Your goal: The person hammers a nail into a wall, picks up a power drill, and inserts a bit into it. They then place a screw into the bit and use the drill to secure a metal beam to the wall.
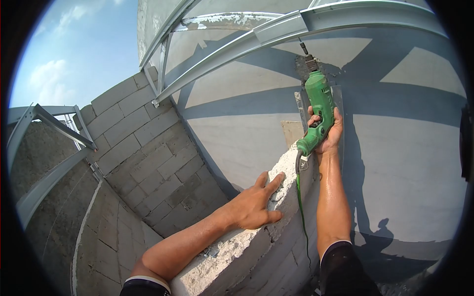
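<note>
My right hand (332, 129) is closed around the handle of a green power drill (320, 101), which points upward. The bit at the drill's top end meets the underside of a light steel channel beam (280, 30). A dark cord that turns green (302, 212) hangs down from the drill's handle end. My left hand (256, 201) rests with fingers spread on the rough, broken top of a block wall (222, 254), thumb over its near side.
A grey block wall (148, 148) rises at the left, with more steel framing (54, 116) beyond it. Behind the drill stands a smooth grey wall (405, 163) crossed by shadows. A metal upright (337, 93) is fixed near the drill.
</note>
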Available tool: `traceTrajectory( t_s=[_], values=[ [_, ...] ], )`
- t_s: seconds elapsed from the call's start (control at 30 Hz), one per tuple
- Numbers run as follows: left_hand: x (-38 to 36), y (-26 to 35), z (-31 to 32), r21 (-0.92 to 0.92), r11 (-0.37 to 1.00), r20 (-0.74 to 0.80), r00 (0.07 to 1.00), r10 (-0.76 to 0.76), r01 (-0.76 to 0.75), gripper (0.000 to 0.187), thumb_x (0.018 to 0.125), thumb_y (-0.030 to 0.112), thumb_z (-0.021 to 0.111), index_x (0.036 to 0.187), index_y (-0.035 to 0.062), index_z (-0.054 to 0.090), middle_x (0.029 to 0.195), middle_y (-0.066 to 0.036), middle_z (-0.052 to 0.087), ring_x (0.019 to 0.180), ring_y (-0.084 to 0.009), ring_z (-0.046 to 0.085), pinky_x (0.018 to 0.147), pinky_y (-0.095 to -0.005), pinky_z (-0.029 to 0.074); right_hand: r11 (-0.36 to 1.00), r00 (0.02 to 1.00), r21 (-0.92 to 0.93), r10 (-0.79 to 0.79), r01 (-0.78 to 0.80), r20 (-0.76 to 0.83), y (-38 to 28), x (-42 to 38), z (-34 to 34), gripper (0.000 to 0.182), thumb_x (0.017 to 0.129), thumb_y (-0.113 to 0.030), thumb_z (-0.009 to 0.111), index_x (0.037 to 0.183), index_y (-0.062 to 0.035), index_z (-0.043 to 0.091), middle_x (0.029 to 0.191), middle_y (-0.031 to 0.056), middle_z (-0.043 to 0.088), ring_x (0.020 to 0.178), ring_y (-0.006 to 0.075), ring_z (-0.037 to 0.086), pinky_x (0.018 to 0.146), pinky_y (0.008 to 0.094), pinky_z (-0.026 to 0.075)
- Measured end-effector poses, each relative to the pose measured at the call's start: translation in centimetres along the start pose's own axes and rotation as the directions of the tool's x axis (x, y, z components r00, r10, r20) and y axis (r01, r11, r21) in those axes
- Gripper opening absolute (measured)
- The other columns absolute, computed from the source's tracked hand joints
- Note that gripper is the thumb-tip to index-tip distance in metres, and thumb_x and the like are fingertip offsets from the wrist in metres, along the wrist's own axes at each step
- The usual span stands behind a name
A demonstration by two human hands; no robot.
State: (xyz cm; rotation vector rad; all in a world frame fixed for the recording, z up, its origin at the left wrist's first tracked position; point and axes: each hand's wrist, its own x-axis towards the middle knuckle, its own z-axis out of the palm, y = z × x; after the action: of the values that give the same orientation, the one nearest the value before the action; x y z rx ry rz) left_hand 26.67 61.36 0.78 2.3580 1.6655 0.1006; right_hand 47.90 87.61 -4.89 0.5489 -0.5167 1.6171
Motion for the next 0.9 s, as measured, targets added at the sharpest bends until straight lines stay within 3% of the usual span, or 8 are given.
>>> traceTrajectory(
  t_s=[0.1, 0.2, 0.3, 0.9],
  values=[
    [0.01, 0.10, -0.12, -0.005, 1.000, 0.012, 1.000, -0.009, 0.009, 0.111, 0.083, 0.044, 0.070, 0.173, 0.0144, 0.013, 0.166, -0.046, 0.015, 0.139, -0.0608, 0.050, 0.122, -0.0523, 0.041, 1.000, 1.000, 0.011, 0.013, -0.013, 0.002, -0.01, 0.13, -0.11, 0.068, 0.098, -0.048, 0.069, 0.139, 0.0053, 0.057, 0.118, 0.0312, 0.067, 0.080, 0.0229, 0.070, 0.078, 0.0426, 0.065],
    [-0.05, 0.01, 0.09, 0.031, 0.999, -0.033, 0.999, 0.040, -0.038, 0.108, 0.083, 0.039, 0.071, 0.170, 0.0044, 0.017, 0.161, -0.052, 0.019, 0.131, -0.0612, 0.056, 0.118, -0.0492, 0.044, 0.999, 1.000, 0.032, 0.029, -0.029, 0.012, 0.00, 0.17, -0.17, 0.068, 0.098, -0.048, 0.069, 0.139, 0.0050, 0.057, 0.118, 0.0310, 0.067, 0.081, 0.0227, 0.070, 0.079, 0.0423, 0.065],
    [0.07, -0.18, 0.14, 0.004, 1.000, -0.011, 1.000, 0.013, -0.012, 0.109, 0.083, 0.042, 0.070, 0.173, 0.0140, 0.013, 0.165, -0.047, 0.015, 0.138, -0.0613, 0.050, 0.122, -0.0517, 0.041, 0.999, 0.999, 0.027, 0.040, -0.041, 0.013, -0.03, 0.36, -0.22, 0.068, 0.098, -0.048, 0.069, 0.139, 0.0045, 0.057, 0.119, 0.0304, 0.068, 0.081, 0.0226, 0.070, 0.080, 0.0419, 0.064],
    [0.13, -0.43, 0.29, -0.003, 0.999, -0.028, 0.999, 0.036, -0.036, 0.110, 0.083, 0.043, 0.069, 0.172, 0.0094, 0.014, 0.163, -0.049, 0.018, 0.133, -0.0616, 0.055, 0.120, -0.0506, 0.044, 0.999, 0.998, 0.017, 0.040, -0.041, 0.055, -0.27, 0.47, -0.72, 0.069, 0.101, -0.047, 0.065, 0.143, 0.0065, 0.053, 0.120, 0.0302, 0.067, 0.083, 0.0220, 0.069, 0.081, 0.0416, 0.063]
  ],
)
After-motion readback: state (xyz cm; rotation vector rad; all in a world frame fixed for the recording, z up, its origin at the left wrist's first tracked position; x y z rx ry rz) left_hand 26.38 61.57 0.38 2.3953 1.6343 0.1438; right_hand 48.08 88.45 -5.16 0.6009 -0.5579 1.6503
